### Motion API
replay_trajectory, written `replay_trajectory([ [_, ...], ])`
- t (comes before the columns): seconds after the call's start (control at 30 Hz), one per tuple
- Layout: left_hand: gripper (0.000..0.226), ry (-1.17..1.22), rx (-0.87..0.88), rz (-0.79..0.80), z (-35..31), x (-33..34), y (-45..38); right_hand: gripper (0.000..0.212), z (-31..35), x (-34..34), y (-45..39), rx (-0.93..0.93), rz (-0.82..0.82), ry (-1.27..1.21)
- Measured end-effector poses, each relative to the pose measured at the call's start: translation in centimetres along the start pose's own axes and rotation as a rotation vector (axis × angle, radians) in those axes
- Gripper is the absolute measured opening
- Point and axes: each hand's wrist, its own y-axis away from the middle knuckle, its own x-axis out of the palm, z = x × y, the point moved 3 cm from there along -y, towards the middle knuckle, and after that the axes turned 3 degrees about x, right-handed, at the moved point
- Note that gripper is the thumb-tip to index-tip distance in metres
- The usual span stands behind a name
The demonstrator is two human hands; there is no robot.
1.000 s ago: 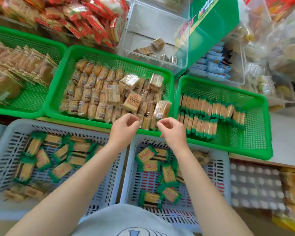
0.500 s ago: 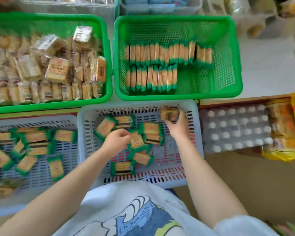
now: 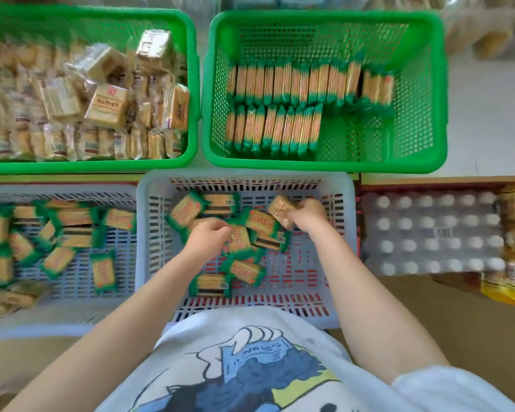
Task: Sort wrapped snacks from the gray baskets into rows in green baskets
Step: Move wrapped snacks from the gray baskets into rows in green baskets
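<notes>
Both hands are down in the gray basket (image 3: 149, 233) closest to the body. The left hand (image 3: 207, 240) is curled narrow over a loose heap of green-edged snacks (image 3: 244, 270), fingers closing on one packet; whether it is lifted clear of the heap I cannot tell. Just right of it, the right hand (image 3: 306, 214) is closed on a brown pack (image 3: 281, 209), pinched by one end and tilted above the heap.

Left of the left hand, a second gray basket (image 3: 72, 191) holds more of the same snacks, scattered flat. Right of the right hand lies a shrink-wrapped tray of white caps (image 3: 428, 233).

Beyond the hands stands a green basket (image 3: 324, 19) with two rows (image 3: 295, 81) of snacks set on edge; the nearer row stops partway, leaving bare mesh ahead of the right hand. Beyond the left hand, another green basket (image 3: 87, 16) is packed with pale-wrapped snacks, several lying loose on top.

The packets look light and fairly stiff, with slick film likely to slide under a loose pinch. A hold across the flat faces, not the crimped ends, should keep one square for standing it in the short row
</notes>
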Motion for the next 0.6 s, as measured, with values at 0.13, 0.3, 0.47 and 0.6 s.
replay_trajectory([
  [0.13, 0.024, 0.103, 0.034, 0.005, -0.8, -0.5, 0.6, 0.055, 1.4, -0.8, 4.3, -0.185, 0.088, -0.156],
  [0.3, 0.032, 0.195, 0.302, 0.073, -3.1, -3.5, 2.1, 0.033, 6.1, -0.6, 9.9, -0.467, 0.315, -0.048],
  [0.47, 0.023, 0.218, 0.332, -0.035, -3.2, -10.0, 2.4, 0.032, 12.4, -0.2, 12.6, -0.611, 0.189, -0.159],
  [0.6, 0.048, 0.436, 0.384, -0.061, -2.5, -16.8, 3.3, 0.023, 18.0, 3.0, 15.1, -0.624, 0.289, -0.264],
])
